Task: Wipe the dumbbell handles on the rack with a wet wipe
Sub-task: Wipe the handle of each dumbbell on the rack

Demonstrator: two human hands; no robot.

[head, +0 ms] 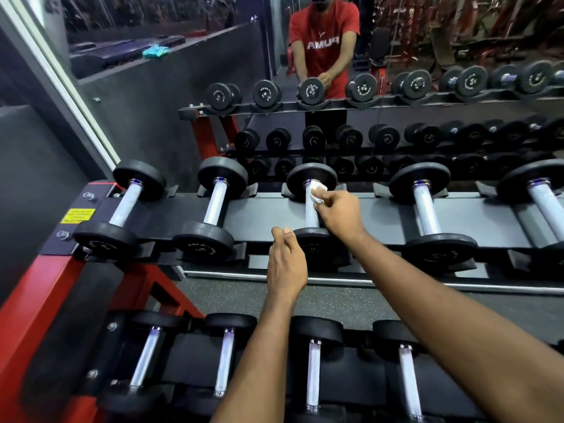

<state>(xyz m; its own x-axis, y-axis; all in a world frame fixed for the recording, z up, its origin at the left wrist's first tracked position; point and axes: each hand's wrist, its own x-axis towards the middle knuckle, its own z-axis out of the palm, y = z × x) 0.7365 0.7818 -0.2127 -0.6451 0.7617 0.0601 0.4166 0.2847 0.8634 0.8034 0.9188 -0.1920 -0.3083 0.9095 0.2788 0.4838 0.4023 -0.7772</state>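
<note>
- Dumbbell handle (310, 212): pale knurled bar of the third dumbbell from the left on the top tier of the rack (268, 213), lying along the 12-to-6 o'clock line between two black heads.
- Wet wipe (318, 192): small white wad pressed on the handle's 12 o'clock end, just below the far head.
- Right hand (338, 213): comes in from 5 o'clock; its curled fingers pinch the wipe against the bar.
- Left hand (287, 261): at 7 o'clock of the handle, beside the near head; the fingers are curled in with the thumb laid on the index finger, and nothing shows in them. Contact with the head cannot be told.
- Neighbouring dumbbells: two at 9 o'clock (215, 206) and two at 3 o'clock (425, 212), each in its own cradle, all lying parallel.
- Lower tier (314, 374): a row of further dumbbells at 6 o'clock, under the forearms.
- Rack frame (18, 331): red, at 8 o'clock, with a yellow label (77, 215) on the black end plate.
- Mirror (427, 87): at 12 o'clock, reflecting the rack and a person in a red shirt.
</note>
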